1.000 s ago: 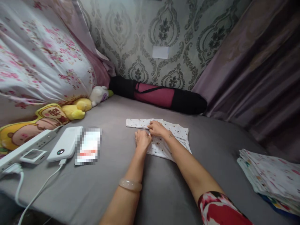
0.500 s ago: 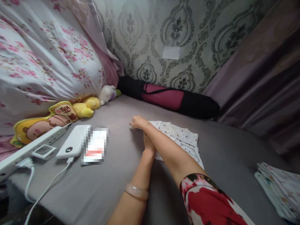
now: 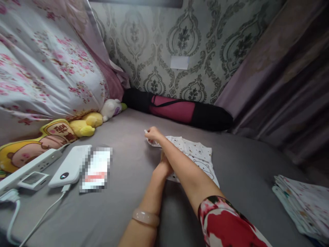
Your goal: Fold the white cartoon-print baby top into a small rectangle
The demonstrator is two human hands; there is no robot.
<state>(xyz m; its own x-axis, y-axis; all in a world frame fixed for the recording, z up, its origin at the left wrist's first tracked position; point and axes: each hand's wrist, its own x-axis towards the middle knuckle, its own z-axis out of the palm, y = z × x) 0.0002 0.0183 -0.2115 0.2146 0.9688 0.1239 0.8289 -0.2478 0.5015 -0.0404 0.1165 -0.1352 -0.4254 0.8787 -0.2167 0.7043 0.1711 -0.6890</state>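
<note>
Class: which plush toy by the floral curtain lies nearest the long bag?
The white toy, right beside the bag; the yellow toy and pig cushion lie farther off, nearer the power strip.

Matt printed-cloth garment point(image 3: 196, 148); smooth matt cloth sheet point(image 3: 246, 164); smooth plastic power bank point(image 3: 72, 164); glossy bangle point(image 3: 145, 217).

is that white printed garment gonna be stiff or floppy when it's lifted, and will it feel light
Probably floppy: part of the white printed garment curves up at the right hand. Likely light too, since it looks thin where it lies spread on the grey sheet. It seems unlikely to roll, lying so flat there.
</note>
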